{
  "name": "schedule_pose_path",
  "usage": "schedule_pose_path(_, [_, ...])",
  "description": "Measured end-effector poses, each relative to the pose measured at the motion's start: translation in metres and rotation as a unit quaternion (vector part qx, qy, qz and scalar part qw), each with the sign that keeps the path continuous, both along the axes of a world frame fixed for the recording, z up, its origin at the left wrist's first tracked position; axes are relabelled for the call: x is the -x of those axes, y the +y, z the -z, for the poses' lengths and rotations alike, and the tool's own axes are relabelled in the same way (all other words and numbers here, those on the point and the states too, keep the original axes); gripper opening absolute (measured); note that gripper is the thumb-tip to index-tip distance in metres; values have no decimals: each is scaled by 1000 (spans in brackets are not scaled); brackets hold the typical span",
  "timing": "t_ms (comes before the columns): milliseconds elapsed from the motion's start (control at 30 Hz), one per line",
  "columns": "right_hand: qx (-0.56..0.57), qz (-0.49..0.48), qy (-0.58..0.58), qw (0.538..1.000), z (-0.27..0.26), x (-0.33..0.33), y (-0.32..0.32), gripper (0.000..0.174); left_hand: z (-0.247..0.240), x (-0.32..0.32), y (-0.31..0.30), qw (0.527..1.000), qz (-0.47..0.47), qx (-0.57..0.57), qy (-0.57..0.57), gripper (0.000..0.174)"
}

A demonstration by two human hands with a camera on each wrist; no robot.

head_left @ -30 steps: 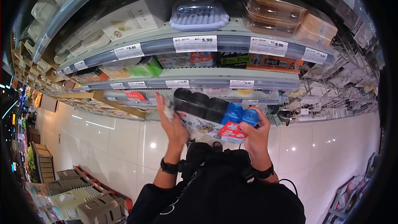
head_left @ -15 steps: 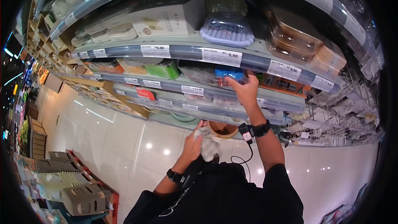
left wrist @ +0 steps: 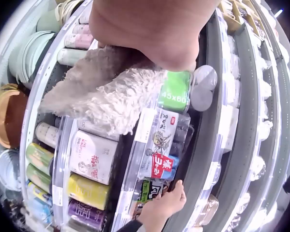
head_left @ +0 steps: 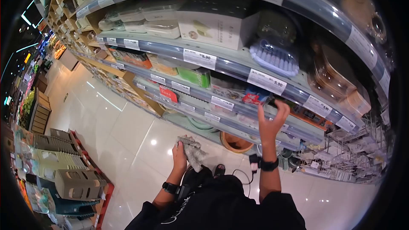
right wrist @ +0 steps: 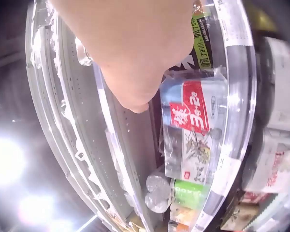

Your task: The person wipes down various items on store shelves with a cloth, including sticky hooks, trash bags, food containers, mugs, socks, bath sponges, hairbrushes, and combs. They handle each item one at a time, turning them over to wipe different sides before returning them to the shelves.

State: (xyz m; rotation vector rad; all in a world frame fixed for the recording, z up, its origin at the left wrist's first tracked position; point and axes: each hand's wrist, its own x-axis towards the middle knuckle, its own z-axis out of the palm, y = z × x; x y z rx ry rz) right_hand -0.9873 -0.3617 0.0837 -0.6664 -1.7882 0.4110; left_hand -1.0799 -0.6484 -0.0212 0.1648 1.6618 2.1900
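My left hand (head_left: 180,156) holds a grey fluffy cloth (head_left: 192,150) low in front of the shelves; in the left wrist view the cloth (left wrist: 106,92) hangs below the palm. My right hand (head_left: 272,123) is raised by the middle shelf, its fingers spread and slightly bent, with nothing in them. Just beyond its fingertips the multipack with blue and black rolls (head_left: 238,90) lies on that shelf, its red label facing out. The right wrist view shows the pack (right wrist: 195,128) whole on the shelf, apart from the hand.
Beside the pack are a green package (head_left: 194,76) and orange boxes (head_left: 310,117). Above stand a lilac plastic dish (head_left: 275,57) and a white box (head_left: 213,27). A brown pot (head_left: 237,142) is low down; crates (head_left: 79,184) are at the left.
The multipack went from both hands onto the shelf, and my right hand has let go and drawn back. My left hand has moved left with the cloth; the head view has turned.
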Motion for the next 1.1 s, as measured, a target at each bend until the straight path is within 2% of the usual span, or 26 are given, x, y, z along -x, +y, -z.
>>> schedule_pose_path(67, [96,-47,25,994,18,-8,-25,35,17,17,-1,999,-1,10,-37,39])
schedule_pose_path(133, [252,-178,106,945,60,-8,-52,30,26,32,0,998,15,10,-64,35])
schedule_pose_path(200, [358,-290,110,881,26,2,-102,16,17,45,8,995,34,11,-94,32])
schedule_pose_path(267, [328,-341,27,880,26,15,-118,14,-3,58,8,991,74,-7,-115,28])
schedule_pose_path(300, [321,-321,38,890,6,21,-120,14,-8,67,9,985,104,-18,-139,24])
schedule_pose_path(367, [99,-280,-33,954,-48,29,-121,12,-5,92,5,981,144,-27,-128,24])
schedule_pose_path(433, [-34,-185,20,982,-90,34,-101,13,-2,119,-9,979,161,-16,-126,24])
schedule_pose_path(467, [-53,-143,45,987,-111,34,-86,14,-1,133,-17,981,158,-13,-114,25])
schedule_pose_path(500, [-25,-65,11,997,-141,30,-80,14,-1,147,-26,978,178,-11,-110,25])
schedule_pose_path(533, [-55,-19,23,998,-161,36,-67,16,0,160,-34,979,171,-16,-109,25])
schedule_pose_path(633, [-140,66,-92,984,-206,55,-36,18,8,189,-49,977,173,-38,-122,25])
schedule_pose_path(700, [-112,91,-145,979,-216,67,-30,21,20,205,-61,971,165,-71,-159,25])
schedule_pose_path(800, [-136,105,-141,975,-216,79,-14,26,26,221,-74,964,195,-71,-164,26])
schedule_pose_path(867, [-124,166,-211,955,-213,79,0,39,27,228,-84,959,214,-70,-173,26])
schedule_pose_path(900, [-121,171,-214,954,-211,79,-1,39,27,233,-89,955,230,-68,-173,27])
schedule_pose_path(1000, [93,153,-306,935,-211,81,15,58,28,238,-95,953,232,-85,-176,27])
schedule_pose_path(1100, [68,151,-286,944,-197,81,18,64,27,240,-99,952,227,-81,-187,28])
